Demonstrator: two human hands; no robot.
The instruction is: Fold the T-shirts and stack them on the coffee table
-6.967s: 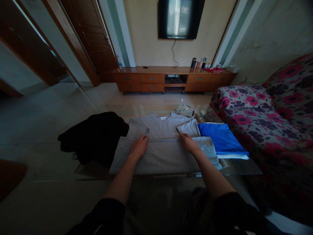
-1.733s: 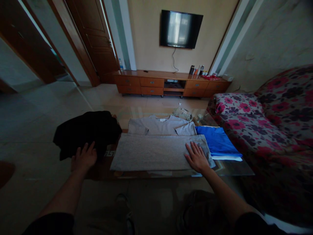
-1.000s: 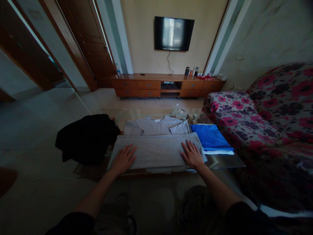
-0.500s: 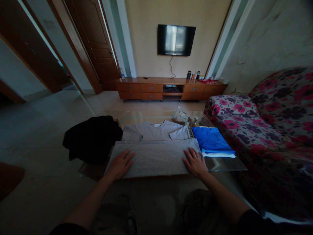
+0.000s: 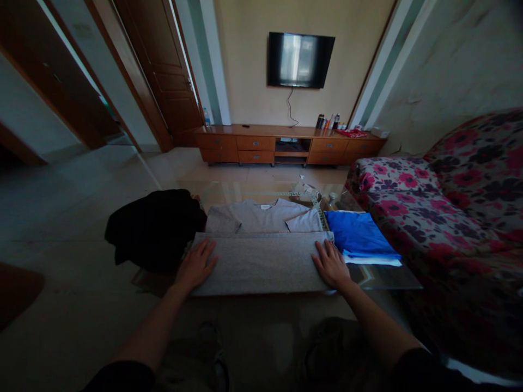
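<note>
The grey T-shirt [image 5: 263, 261] lies on the glass tabletop [image 5: 386, 276], in front of the person, with its collar on the far side and its lower part folded over. The left hand [image 5: 196, 265] and the right hand [image 5: 330, 265] rest flat near its two side edges, their fingers moderately spread and gripping nothing. The black garment [image 5: 153, 228] lies heaped beside it on the left, the blue folded cloth [image 5: 362, 234] on the right.
</note>
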